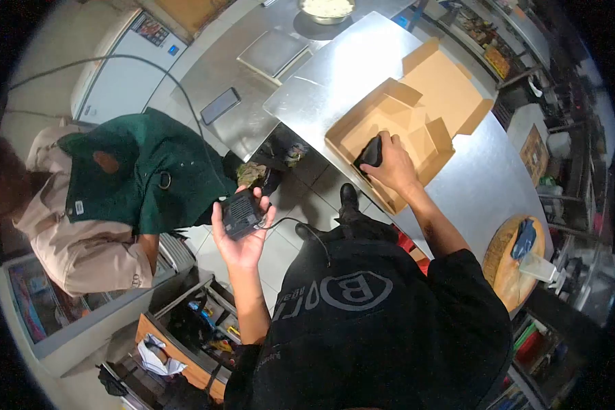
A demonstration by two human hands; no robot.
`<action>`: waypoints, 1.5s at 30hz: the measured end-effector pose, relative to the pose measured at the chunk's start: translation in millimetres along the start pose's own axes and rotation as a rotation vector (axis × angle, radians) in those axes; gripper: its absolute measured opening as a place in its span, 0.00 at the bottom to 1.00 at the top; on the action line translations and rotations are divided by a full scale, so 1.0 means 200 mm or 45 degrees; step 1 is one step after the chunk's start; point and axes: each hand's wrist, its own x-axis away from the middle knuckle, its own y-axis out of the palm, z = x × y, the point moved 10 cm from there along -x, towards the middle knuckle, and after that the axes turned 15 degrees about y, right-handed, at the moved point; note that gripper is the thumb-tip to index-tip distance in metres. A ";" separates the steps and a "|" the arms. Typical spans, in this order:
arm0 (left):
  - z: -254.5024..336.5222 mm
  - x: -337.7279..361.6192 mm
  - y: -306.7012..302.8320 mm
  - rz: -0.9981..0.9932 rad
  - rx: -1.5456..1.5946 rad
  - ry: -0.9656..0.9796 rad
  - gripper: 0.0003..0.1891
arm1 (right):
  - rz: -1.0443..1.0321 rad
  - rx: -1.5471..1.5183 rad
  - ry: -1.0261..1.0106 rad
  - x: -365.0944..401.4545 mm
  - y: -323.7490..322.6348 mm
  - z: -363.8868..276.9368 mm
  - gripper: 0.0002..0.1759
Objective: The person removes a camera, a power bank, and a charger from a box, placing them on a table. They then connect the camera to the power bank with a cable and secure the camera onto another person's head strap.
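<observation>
My left hand (244, 247) is palm up, fingers curled around a small black boxy device (240, 214) with a ribbed face. A thin black cable (301, 222) runs from beside it toward my black shirt. My right hand (395, 166) grips a dark, rounded object (370, 152) whose kind I cannot make out. That hand is over an open brown cardboard box (442, 82), at its near compartment. The box lies on a steel table (471, 171) with its lid folded back.
At the left stands a person in a green apron (126, 178), close to my left hand. A phone (221, 106) lies on the steel counter, near a flat scale-like plate (273, 53) and a metal bowl (326, 9). A round wooden board (502, 263) sits at the table's right end.
</observation>
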 end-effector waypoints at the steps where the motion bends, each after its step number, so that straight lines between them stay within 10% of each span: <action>1: 0.00 0.00 0.00 -0.008 0.010 -0.004 0.35 | -0.055 -0.001 -0.002 0.01 0.02 0.00 0.51; 8: -0.01 0.00 0.02 0.018 0.082 0.040 0.36 | 0.081 0.095 -0.149 0.09 -0.10 -0.05 0.55; 18: 0.00 0.00 0.02 0.033 0.180 0.053 0.37 | 0.413 -0.156 -0.443 0.30 -0.28 -0.28 0.31; 22: -0.01 0.01 0.02 0.119 0.160 0.053 0.35 | 0.033 -0.771 -0.451 0.39 -0.20 -0.39 0.16; 27: 0.00 0.01 0.00 0.062 0.148 0.065 0.35 | -0.556 -0.751 -0.695 0.68 -0.01 -0.75 0.36; 31: 0.03 0.04 -0.01 0.043 0.133 0.093 0.36 | -0.575 -0.657 -0.933 0.80 0.00 -0.86 0.44; 45: 0.05 0.03 -0.12 0.131 0.406 0.147 0.35 | -0.540 -0.296 -1.118 0.87 0.07 -0.91 0.26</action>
